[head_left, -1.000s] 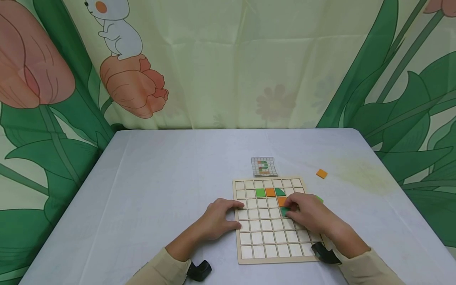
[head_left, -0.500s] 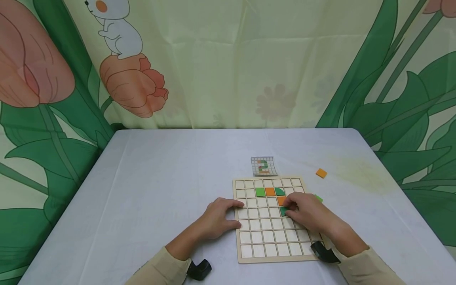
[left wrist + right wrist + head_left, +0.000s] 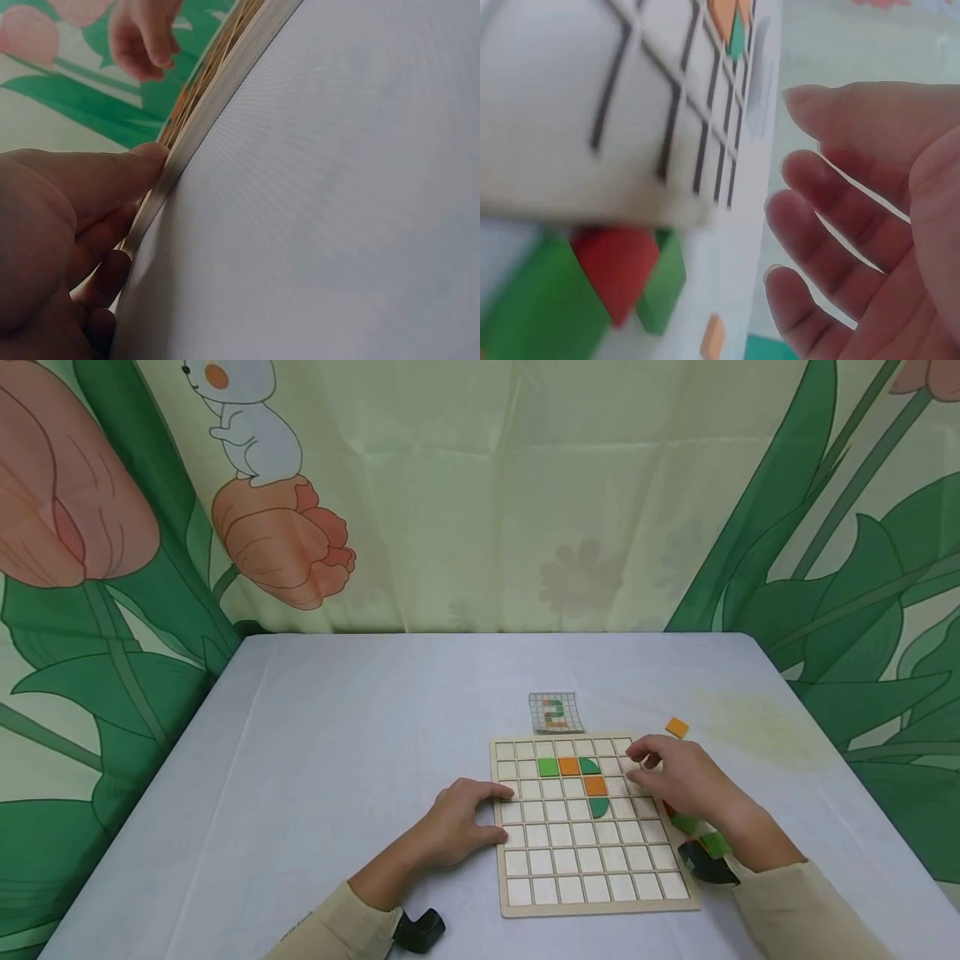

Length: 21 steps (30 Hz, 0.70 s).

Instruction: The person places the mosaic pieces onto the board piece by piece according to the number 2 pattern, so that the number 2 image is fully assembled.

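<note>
A light wooden grid board (image 3: 600,911) lies on the table in the head view. My left hand (image 3: 459,822) rests against its left edge, with the index finger and thumb spread apart on the rim. Seated in the grid are a light green square tile (image 3: 548,767), two orange square tiles (image 3: 569,767), a dark green rounded tile (image 3: 588,766) and, lowest, another dark green rounded tile (image 3: 599,807). My right hand (image 3: 686,777) hovers over the board's upper right edge. Its fingers are loosely bent, and nothing shows between them in the right wrist view.
Behind the board lies a small pattern card (image 3: 556,712) with a coloured grid figure. An orange block (image 3: 677,727) sits to the upper right. Beside the board's right edge are green blocks (image 3: 715,845) and a red block (image 3: 619,266), partly hidden by my right arm.
My right hand has let go of the lower dark green tile, which stays in its cell, and moved up and right to the board's edge. The left hand has stayed put.
</note>
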Available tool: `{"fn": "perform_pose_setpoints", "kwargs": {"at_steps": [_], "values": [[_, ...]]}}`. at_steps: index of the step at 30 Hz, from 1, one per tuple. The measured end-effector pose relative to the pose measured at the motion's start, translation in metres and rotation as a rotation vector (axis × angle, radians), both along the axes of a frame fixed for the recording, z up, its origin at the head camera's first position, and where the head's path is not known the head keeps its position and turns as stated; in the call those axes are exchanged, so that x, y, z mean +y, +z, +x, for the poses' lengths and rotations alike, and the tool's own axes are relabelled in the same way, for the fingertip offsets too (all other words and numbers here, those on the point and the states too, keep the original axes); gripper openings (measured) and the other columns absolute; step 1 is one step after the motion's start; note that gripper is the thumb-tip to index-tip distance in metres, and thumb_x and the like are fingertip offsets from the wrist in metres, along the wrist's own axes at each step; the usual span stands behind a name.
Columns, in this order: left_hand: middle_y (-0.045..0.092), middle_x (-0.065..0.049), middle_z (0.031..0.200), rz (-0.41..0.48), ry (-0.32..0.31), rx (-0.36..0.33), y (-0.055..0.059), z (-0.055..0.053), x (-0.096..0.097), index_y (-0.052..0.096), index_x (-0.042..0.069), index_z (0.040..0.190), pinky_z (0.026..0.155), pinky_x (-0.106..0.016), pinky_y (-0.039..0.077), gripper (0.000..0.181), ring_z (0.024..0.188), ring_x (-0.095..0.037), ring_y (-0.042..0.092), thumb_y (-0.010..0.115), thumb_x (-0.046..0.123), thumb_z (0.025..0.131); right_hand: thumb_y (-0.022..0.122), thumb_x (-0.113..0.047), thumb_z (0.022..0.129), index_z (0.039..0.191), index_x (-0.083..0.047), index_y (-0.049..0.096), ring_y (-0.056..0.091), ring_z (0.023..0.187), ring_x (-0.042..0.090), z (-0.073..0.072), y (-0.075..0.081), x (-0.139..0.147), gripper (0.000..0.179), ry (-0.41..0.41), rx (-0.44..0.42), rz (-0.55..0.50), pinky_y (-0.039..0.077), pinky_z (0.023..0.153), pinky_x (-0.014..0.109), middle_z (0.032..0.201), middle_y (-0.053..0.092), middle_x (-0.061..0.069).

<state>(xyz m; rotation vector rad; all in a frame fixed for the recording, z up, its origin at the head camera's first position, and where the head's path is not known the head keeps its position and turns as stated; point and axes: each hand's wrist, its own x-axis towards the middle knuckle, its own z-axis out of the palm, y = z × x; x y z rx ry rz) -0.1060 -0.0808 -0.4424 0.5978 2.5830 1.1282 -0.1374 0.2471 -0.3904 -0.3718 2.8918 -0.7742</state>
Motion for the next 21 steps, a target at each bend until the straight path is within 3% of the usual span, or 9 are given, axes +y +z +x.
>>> {"fn": "perform_pose_setpoints", "kwargs": {"at_steps": [11, 21], "values": [[0.061, 0.001, 0.131, -0.007, 0.002, 0.001, -0.002, -0.001, 0.001, 0.065, 0.015, 0.131, 0.105, -0.047, 0.038, 0.049, 0.128, -0.024, 0.047, 0.081, 0.02, 0.085, 0.07, -0.023, 0.093, 0.131, 0.002, 0.059, 0.055, 0.108, 0.044, -0.023, 0.001, 0.027, 0.046, -0.097, -0.026, 0.059, 0.054, 0.082, 0.053, 0.123, 0.059, 0.027], [0.06, 0.0, 0.131, -0.012, 0.012, -0.004, -0.003, -0.001, 0.001, 0.065, 0.016, 0.131, 0.105, -0.047, 0.038, 0.049, 0.128, -0.024, 0.047, 0.081, 0.021, 0.085, 0.067, -0.021, 0.095, 0.132, 0.005, 0.057, 0.052, 0.109, 0.049, -0.038, -0.005, 0.044, 0.046, -0.183, -0.003, 0.08, 0.047, 0.089, 0.061, 0.124, 0.055, 0.034]]}}
